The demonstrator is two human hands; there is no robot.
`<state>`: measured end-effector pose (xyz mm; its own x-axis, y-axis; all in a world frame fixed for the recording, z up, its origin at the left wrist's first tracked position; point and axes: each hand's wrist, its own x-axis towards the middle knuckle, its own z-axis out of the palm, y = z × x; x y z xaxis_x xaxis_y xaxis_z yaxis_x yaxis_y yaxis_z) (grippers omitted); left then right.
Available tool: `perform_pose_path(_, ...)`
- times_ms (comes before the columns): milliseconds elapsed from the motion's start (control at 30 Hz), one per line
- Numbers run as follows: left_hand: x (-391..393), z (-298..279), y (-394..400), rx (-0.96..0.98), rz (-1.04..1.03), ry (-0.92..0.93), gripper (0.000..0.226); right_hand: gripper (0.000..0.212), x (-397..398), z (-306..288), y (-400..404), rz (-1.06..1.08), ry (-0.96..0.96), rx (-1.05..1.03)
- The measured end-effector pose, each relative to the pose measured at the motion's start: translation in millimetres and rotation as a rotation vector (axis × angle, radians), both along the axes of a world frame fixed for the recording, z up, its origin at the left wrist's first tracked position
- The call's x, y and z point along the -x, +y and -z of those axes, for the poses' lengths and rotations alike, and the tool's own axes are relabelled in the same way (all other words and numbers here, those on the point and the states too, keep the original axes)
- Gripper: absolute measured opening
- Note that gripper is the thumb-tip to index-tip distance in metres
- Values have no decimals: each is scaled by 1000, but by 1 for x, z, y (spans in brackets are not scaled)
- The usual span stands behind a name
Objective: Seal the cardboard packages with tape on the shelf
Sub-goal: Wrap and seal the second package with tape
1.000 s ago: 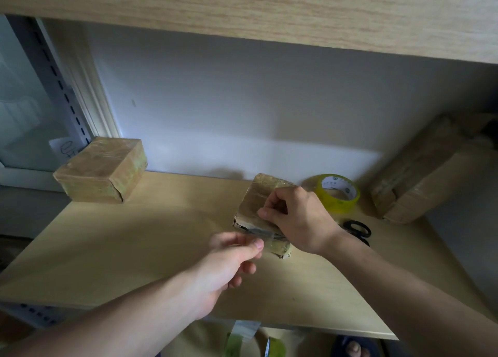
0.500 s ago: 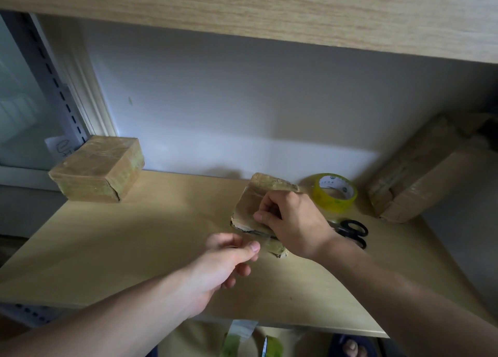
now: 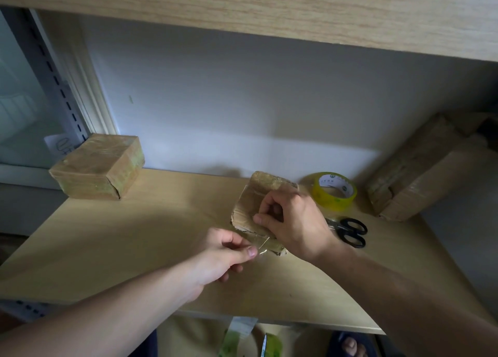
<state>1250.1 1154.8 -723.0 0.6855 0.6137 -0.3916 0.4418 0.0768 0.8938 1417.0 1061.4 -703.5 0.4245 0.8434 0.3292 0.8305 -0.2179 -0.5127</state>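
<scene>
- While the right hand (image 3: 293, 224) curls onto the small taped cardboard package (image 3: 253, 208) mid-shelf, its fingertips press the glossy top.
- Left hand (image 3: 226, 257) pinches a clear tape strip (image 3: 262, 250) at the package's ragged near edge.
- Yellow tape roll (image 3: 334, 191) and black scissors (image 3: 350, 231) lie just right on the smooth wooden shelf (image 3: 121, 243).

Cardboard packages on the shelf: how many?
3: taped package back left, small package under the right hand, large package far right, partly shadowed.
</scene>
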Motion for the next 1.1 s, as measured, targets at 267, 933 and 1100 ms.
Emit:
perform_pose_path(267, -6, 4, 2, -90, 8, 23, 21, 24, -5, 2, 0, -40, 18, -2)
perform_pose_path(933, -24, 34, -4, -279, -105, -155, 20, 25, -13, -4, -5, -223, 5, 13)
perform_pose_path(1100, -19, 34, 3, -425, -25, -115, 42, 25, -14, -7, -8, -258, -19, 34)
